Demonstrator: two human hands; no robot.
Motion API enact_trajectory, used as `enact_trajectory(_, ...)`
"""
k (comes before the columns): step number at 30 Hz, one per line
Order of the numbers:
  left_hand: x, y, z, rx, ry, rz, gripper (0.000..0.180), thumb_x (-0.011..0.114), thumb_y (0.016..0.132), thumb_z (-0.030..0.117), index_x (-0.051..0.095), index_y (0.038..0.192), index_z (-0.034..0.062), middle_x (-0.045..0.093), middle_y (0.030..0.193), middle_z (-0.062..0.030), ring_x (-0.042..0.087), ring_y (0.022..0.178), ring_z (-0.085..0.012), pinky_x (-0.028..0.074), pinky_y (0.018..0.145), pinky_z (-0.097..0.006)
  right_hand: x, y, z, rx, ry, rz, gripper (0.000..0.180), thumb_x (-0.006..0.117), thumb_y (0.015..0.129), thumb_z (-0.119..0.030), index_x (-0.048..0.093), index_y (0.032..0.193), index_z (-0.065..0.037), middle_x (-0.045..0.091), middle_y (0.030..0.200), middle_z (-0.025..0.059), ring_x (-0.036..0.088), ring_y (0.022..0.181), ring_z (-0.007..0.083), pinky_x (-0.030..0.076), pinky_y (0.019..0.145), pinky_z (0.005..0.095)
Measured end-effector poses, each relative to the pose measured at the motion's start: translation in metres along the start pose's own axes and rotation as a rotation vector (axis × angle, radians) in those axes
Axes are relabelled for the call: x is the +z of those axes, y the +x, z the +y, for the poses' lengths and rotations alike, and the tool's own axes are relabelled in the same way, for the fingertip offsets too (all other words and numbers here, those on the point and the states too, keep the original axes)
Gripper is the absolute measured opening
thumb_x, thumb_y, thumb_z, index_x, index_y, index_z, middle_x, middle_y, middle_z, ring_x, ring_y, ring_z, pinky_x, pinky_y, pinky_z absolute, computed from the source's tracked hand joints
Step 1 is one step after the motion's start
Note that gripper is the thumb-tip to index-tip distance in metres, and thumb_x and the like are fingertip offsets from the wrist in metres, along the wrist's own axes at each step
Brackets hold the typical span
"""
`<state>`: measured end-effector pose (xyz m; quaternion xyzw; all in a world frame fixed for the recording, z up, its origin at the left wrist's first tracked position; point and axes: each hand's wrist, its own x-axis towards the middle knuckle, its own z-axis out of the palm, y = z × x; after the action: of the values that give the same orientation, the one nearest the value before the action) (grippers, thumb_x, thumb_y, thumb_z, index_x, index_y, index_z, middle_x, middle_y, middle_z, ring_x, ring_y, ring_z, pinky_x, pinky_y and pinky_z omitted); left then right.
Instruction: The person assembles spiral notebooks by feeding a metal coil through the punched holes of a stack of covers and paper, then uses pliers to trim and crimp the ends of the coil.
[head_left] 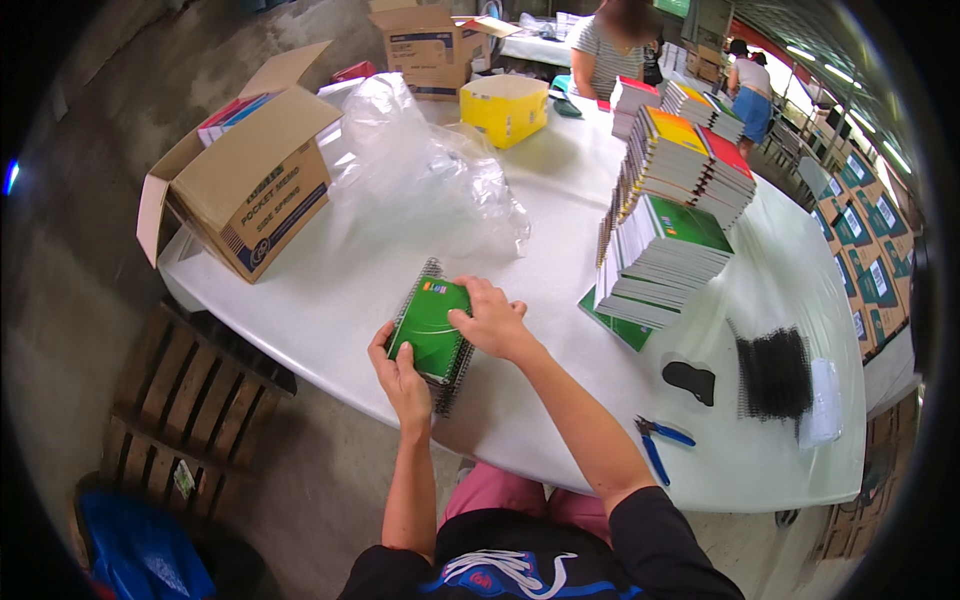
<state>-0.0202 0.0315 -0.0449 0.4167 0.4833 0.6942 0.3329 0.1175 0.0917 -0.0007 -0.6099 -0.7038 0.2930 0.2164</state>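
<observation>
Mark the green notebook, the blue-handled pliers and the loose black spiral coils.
green notebook [432, 328], head view, middle of the front cover.
blue-handled pliers [658, 447], head view, on the handles.
black spiral coils [773, 372], head view, middle of the bundle.

white table | notebook stacks | cardboard box | pliers, probably

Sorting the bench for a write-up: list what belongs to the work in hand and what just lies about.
In hand:
green spiral notebook, held by left hand and right hand
stacked notebooks
black wire coils
blue-handled pliers

Lying about:
cardboard box
clear plastic wrap
yellow box
</observation>
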Motion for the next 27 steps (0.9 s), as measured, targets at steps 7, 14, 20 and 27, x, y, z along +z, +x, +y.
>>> enact_trajectory(7,-0.015,0.006,-0.005,0.084,0.202,0.135,0.033,0.047,0.096,0.017,0.044,0.123,-0.0013,0.048,0.120,-0.0125,0.043,0.116,-0.0218,0.031,0.101,-0.033,-0.092,-0.062,-0.012,-0.321,-0.534,0.981,0.068,0.065,0.078,-0.032,0.037,0.137,-0.013,0.035,0.137,0.0149,0.031,0.130,0.0342,0.025,0.096,0.0620)
enact_trajectory(14,-0.003,0.014,-0.015,0.081,0.092,0.001,0.036,0.055,0.094,0.016,0.044,0.123,-0.0016,0.051,0.116,-0.0129,0.047,0.110,-0.0211,0.035,0.097,-0.031,-0.273,-0.094,0.124,0.372,0.176,0.677,0.062,0.068,0.077,-0.050,0.059,0.111,0.001,0.065,0.091,0.0112,0.061,0.085,0.0218,0.047,0.073,0.0354)
enact_trajectory(20,0.003,0.007,0.013,0.303,0.521,0.125,0.043,0.057,0.092,0.018,0.041,0.126,-0.0039,0.043,0.127,-0.0169,0.038,0.123,-0.0247,0.030,0.103,-0.036,-0.298,-0.081,0.158,0.112,0.211,0.566,0.054,0.082,0.065,-0.026,0.058,0.105,0.002,0.064,0.090,0.0087,0.061,0.083,0.0193,0.047,0.072,0.0344)
enact_trajectory(27,0.069,-0.075,0.099,0.932,0.344,-0.366,0.048,0.063,0.087,0.018,0.044,0.127,-0.0014,0.048,0.126,-0.0177,0.042,0.124,-0.0350,0.023,0.108,-0.049,-0.195,-0.162,0.081,-0.123,0.283,0.766,0.054,0.084,0.064,-0.017,0.053,0.106,-0.002,0.063,0.096,0.0127,0.061,0.089,0.0241,0.047,0.079,0.0326)
